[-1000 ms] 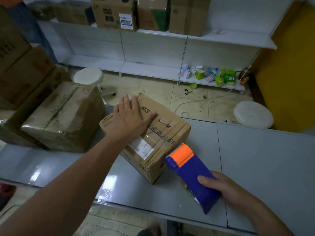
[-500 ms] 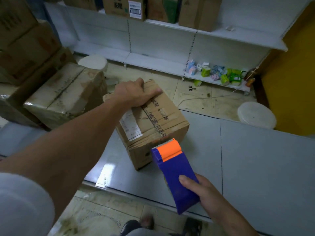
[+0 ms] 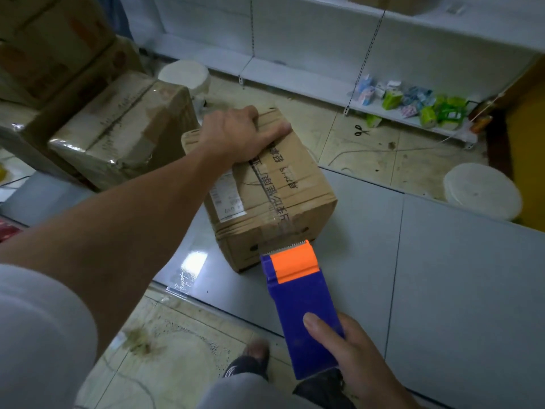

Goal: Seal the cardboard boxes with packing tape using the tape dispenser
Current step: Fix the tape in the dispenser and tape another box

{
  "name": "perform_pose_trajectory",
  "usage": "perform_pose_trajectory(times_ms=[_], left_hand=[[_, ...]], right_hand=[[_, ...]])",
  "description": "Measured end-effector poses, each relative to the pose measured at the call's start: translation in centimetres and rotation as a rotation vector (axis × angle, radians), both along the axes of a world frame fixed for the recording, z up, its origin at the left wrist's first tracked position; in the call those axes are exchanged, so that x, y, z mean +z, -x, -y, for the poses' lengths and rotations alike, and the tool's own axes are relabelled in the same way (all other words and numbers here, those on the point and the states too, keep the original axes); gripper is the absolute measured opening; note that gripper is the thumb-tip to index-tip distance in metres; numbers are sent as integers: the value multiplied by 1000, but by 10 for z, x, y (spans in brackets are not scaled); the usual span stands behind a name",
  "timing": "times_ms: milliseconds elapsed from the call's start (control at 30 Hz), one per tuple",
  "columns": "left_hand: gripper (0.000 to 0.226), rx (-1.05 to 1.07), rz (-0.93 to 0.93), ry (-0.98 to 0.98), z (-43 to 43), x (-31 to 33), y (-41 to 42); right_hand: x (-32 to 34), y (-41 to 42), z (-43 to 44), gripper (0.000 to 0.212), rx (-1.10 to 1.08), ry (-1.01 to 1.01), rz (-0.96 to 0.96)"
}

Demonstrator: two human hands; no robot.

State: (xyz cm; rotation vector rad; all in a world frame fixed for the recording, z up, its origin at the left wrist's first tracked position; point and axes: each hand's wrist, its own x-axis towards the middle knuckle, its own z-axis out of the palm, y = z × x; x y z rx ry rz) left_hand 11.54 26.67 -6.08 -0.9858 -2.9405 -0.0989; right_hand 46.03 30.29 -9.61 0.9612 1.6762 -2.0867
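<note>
The cardboard box (image 3: pixel 274 196) sits on the grey desk (image 3: pixel 442 246), its near corner close to the desk's near edge, left of the seam between two panels. The left hand (image 3: pixel 239 134) grips the box's far top edge, fingers curled over the rim and thumb lying along the top. The right hand (image 3: pixel 354 358) holds the purple tape dispenser (image 3: pixel 300 305) by its rear, thumb laid on its upper face. The dispenser's orange head and toothed blade are against the box's near side, where glossy clear tape (image 3: pixel 283 228) runs up over the edge. A larger taped box (image 3: pixel 118 125) stands at the desk's left end.
</note>
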Motion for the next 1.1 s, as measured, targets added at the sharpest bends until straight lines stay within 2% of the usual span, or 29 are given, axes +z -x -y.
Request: perform_pose_trajectory(times_ms=[133, 300, 400, 500, 600, 767, 1000, 1100], left_hand=[[79, 9, 7, -12, 1, 0, -1], [81, -12, -14, -23, 0, -2, 1], [81, -17, -22, -43, 2, -4, 4], [81, -30, -25, -42, 2, -5, 4], [81, -48, -34, -15, 2, -3, 3], [81, -62, -15, 27, 2, 2, -1], [83, -69, -20, 6, 4, -4, -1], [86, -85, -14, -10, 4, -2, -3]], right_hand=[[-7, -19, 8, 55, -1, -35, 105], [2, -15, 3, 40, -116, -1, 133], [12, -10, 3, 42, -136, -16, 153], [23, -8, 2, 34, -137, -47, 187], [34, -2, -3, 26, -107, -104, 210], [43, 28, -18, 28, -33, -228, 266], [51, 56, -18, 25, 9, -244, 301], [50, 63, -25, 24, 48, -414, 353]])
